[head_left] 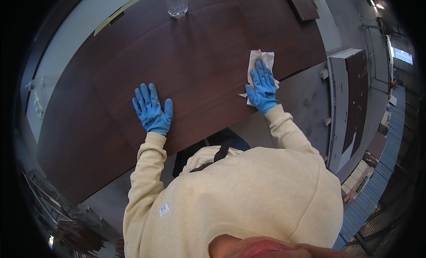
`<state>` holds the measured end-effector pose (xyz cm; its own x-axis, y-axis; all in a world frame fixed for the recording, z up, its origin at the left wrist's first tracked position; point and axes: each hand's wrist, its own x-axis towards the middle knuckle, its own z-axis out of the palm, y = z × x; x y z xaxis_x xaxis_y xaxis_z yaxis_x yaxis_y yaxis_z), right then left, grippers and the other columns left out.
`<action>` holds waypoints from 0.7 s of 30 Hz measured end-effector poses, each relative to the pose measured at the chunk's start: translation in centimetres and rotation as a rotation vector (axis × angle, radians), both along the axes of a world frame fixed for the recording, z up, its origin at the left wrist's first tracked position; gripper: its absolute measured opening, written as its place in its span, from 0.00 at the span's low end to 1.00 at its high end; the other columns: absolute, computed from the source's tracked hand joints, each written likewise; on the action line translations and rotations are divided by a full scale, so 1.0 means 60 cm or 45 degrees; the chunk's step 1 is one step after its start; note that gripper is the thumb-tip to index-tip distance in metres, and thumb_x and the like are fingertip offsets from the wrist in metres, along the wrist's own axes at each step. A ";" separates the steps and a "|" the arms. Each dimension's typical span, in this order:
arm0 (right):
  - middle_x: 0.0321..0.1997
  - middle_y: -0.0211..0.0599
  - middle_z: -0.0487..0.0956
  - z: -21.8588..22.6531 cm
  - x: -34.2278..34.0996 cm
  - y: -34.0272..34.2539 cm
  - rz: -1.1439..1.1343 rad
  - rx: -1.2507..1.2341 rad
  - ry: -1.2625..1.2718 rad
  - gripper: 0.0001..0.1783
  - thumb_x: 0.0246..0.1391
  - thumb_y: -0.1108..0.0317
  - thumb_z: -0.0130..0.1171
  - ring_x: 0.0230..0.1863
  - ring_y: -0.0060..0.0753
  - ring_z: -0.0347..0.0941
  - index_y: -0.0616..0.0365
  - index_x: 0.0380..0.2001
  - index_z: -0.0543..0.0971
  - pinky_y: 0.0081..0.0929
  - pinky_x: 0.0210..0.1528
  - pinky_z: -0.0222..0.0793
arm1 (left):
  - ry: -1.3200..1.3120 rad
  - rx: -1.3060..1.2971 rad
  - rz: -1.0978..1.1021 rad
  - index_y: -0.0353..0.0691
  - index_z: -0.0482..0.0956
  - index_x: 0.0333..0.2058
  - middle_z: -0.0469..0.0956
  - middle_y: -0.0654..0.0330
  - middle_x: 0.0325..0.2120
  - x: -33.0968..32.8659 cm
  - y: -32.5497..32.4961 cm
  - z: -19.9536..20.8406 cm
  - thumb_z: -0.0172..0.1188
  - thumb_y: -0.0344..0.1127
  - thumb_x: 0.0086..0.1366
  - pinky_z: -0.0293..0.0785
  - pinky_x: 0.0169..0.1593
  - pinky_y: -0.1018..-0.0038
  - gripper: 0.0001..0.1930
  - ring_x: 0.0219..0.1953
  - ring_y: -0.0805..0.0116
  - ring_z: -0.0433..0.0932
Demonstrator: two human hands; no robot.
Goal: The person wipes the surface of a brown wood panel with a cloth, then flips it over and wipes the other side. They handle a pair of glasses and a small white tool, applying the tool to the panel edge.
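A wide dark brown wood panel (191,58) lies in front of me. My left hand (153,109), in a blue glove, rests flat on it with the fingers spread. To the right, my right hand (262,87), in a matching glove, lies palm down with its fingers stretched out over a crumpled white wiping cloth (255,58). The cloth is pressed against the panel near its right edge and sticks out beyond the fingertips and beside the wrist. Whether it is fabric or paper, I cannot tell.
A clear glass (177,5) stands at the panel's far side. Yellow tape (119,14) runs along the far left edge. A small brown board (302,5) lies at the far right. Stacked panels (350,102) stand on the floor to the right.
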<state>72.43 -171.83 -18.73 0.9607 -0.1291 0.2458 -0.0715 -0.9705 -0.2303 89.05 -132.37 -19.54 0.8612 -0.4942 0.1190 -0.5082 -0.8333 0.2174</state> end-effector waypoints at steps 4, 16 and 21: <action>0.77 0.54 0.67 -0.030 0.202 -0.084 0.025 -0.066 -0.161 0.33 0.64 0.51 0.61 0.77 0.59 0.62 0.61 0.66 0.75 0.54 0.76 0.57 | 0.009 0.023 -0.043 0.45 0.54 0.79 0.50 0.46 0.80 0.004 -0.005 0.005 0.53 0.59 0.73 0.37 0.80 0.43 0.43 0.82 0.42 0.44; 0.80 0.55 0.62 -0.036 0.295 -0.100 0.123 -0.170 -0.130 0.33 0.67 0.58 0.51 0.82 0.55 0.54 0.67 0.70 0.69 0.45 0.83 0.46 | -0.027 0.090 -0.008 0.48 0.53 0.79 0.50 0.49 0.80 0.005 0.007 -0.016 0.48 0.62 0.74 0.36 0.81 0.46 0.42 0.82 0.46 0.44; 0.68 0.54 0.75 0.021 0.094 0.197 0.231 0.015 -0.175 0.26 0.62 0.63 0.58 0.66 0.54 0.74 0.60 0.62 0.79 0.49 0.70 0.69 | -0.041 0.073 -0.042 0.47 0.54 0.79 0.49 0.49 0.80 0.008 -0.003 -0.022 0.47 0.63 0.74 0.35 0.81 0.47 0.42 0.82 0.46 0.44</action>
<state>78.05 -160.03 -17.45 0.9261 0.0388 0.3752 0.1364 -0.9618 -0.2373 89.52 -132.55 -20.85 0.8403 -0.5293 0.1172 -0.5418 -0.8266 0.1523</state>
